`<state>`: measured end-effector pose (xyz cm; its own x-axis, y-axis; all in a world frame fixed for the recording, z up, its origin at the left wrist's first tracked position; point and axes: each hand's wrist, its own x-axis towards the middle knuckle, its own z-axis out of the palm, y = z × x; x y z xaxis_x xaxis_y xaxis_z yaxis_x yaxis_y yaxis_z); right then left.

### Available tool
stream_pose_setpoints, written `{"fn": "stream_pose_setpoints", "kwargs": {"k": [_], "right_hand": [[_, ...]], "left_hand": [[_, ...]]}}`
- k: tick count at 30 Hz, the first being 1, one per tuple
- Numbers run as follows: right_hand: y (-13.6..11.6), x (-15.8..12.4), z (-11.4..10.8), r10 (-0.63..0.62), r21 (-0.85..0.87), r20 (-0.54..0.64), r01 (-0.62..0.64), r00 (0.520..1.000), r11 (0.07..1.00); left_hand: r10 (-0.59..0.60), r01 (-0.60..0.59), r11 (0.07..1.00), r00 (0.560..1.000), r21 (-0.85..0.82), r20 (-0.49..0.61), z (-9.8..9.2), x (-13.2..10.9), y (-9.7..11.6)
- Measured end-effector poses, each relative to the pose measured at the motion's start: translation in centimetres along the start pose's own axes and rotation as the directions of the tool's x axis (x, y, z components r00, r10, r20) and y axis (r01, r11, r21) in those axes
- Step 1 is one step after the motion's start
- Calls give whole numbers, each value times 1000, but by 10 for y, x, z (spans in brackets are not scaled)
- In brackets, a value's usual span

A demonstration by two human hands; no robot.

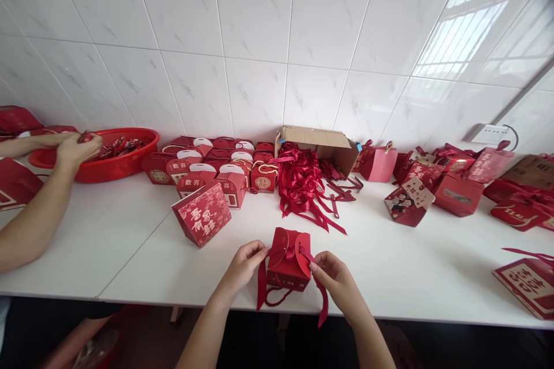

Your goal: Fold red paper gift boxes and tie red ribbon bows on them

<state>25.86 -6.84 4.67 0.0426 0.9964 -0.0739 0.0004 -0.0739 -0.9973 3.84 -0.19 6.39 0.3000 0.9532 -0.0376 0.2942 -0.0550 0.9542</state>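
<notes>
A small red gift box (288, 268) stands near the table's front edge, its curved top flaps folded together. A dark red satin ribbon (321, 297) passes through the flaps, and its two ends hang down either side. At the box's left, my left hand (247, 260) pinches one part of the ribbon. My right hand (331, 270) has the other part between thumb and fingers, at the box's right. A twisted red cord (277, 298) loops out at the box's front bottom. Behind lies a heap of red ribbons (300, 181), spilling from a cardboard box (318, 137).
Several red gift boxes (201, 180) are grouped at the back; a slanted red box (203, 214) stands before them. More boxes (459, 193) line the right. At left, a co-worker's hands (75, 149) are over a red basin (125, 167) of small packets. A tiled wall (255, 23) rises behind.
</notes>
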Motion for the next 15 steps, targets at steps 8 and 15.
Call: {"fn": "stream_pose_setpoints", "kwargs": {"k": [8, 15], "right_hand": [[16, 18, -41, -37, -196, -34, 30, 999, 980], [13, 24, -51, -76, -287, -172, 23, 982, 958]], "left_hand": [[75, 53, 934, 939, 354, -336, -30, 4, -35], [183, 45, 887, 880, 460, -438, -24, -1, -39]]}}
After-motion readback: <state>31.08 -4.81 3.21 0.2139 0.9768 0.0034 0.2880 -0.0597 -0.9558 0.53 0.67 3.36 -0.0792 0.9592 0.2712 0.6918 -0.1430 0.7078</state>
